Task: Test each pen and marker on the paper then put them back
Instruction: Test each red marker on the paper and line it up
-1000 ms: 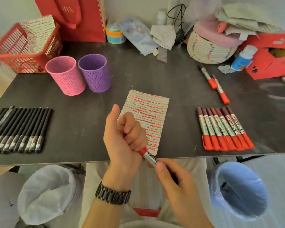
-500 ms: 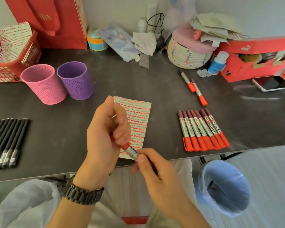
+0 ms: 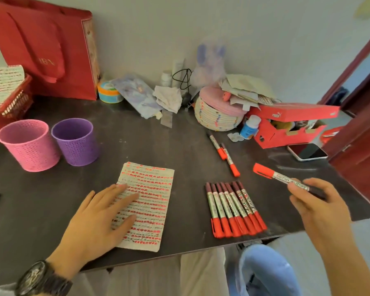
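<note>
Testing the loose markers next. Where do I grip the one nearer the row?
Pinch the nearer loose marker on its barrel behind the cap, from above, fingers across it. It lies flat, and its far end crowds the other loose marker, so that half is likely freer.

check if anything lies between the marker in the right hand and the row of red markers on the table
Nothing visible does. The right hand holds the capped marker above bare table just right of the row of red markers. The two loose markers lie farther back, off that path.
</note>
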`<action>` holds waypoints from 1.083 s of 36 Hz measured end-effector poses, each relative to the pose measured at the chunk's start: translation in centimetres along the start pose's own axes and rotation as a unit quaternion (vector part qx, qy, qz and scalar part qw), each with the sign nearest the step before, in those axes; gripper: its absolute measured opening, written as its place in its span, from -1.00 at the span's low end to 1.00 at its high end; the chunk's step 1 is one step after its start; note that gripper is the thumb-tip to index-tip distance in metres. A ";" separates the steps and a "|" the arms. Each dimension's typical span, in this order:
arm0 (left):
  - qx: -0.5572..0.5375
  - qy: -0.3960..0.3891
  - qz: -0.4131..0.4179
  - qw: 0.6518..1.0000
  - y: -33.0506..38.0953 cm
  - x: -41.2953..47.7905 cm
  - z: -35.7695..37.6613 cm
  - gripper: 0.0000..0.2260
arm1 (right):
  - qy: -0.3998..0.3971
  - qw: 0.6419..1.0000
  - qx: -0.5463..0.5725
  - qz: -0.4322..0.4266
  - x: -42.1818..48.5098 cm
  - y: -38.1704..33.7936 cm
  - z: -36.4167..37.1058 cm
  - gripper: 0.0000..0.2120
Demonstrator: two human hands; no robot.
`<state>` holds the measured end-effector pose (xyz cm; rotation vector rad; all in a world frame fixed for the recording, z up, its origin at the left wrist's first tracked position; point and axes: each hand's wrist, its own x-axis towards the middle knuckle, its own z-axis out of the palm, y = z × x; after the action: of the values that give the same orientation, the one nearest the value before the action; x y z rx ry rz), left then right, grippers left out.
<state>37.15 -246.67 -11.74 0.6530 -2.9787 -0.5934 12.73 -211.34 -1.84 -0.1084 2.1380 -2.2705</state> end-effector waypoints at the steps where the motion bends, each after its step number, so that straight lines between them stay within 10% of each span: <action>1: -0.001 0.007 -0.007 1.000 0.2 0.1 0.3 -0.38 | 0.000 1.000 0.011 0.016 0.7 0.1 -0.1 -0.78; 14: 0.010 0.013 -0.020 1.000 1.0 0.0 0.5 -0.30 | 0.009 0.998 0.028 0.052 5.0 0.3 1.3 -0.69; 22: 0.013 -0.002 -0.030 0.999 1.0 0.2 0.4 -0.36 | -0.008 0.983 -0.183 -0.012 7.0 0.8 0.9 -0.76; 33: 0.010 -0.002 -0.029 1.000 1.2 0.1 0.3 -0.38 | -0.200 0.811 -0.550 0.006 8.3 2.0 2.8 -0.25; 39: 0.017 0.000 -0.029 0.999 0.9 0.1 0.5 -0.38 | -0.230 0.782 -0.578 0.030 8.0 4.6 3.3 -0.51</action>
<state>36.62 -245.80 -11.86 0.7448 -2.9859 -0.5467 4.86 -215.39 -5.94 -0.5125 2.7170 -0.4683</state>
